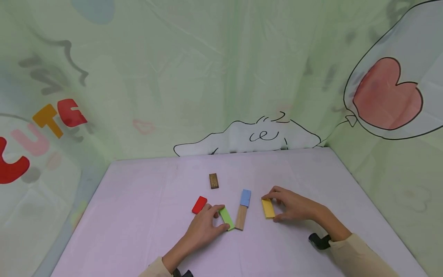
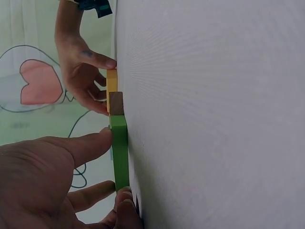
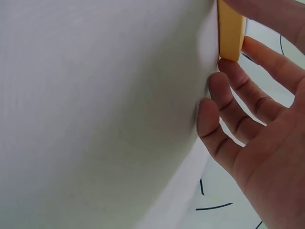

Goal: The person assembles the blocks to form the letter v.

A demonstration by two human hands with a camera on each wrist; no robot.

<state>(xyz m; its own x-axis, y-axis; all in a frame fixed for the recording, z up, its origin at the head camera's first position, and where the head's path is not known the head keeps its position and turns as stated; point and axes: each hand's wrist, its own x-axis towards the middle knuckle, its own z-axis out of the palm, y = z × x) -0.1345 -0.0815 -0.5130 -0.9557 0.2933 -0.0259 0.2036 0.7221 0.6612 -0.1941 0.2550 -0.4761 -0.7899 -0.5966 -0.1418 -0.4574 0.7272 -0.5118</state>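
Note:
My left hand (image 1: 204,227) pinches a green block (image 1: 226,218) lengthwise between thumb and fingers, flat on the table. The block's near end meets the near end of a natural wood block (image 1: 241,217). A blue block (image 1: 245,197) lies at the far end of that wood block, in line with it. To the right, my right hand (image 1: 294,204) holds a yellow block (image 1: 268,208) by its two ends, apart from the others. In the left wrist view the green block (image 2: 121,152) sits before the wood block (image 2: 116,103), with the yellow block (image 2: 111,82) beyond.
A red block (image 1: 199,205) lies just beyond the left hand's fingers. Farther back is a dark brown block (image 1: 214,181). The pale cloth-covered table (image 1: 138,200) ends at a printed green curtain (image 1: 166,77) behind and at both sides.

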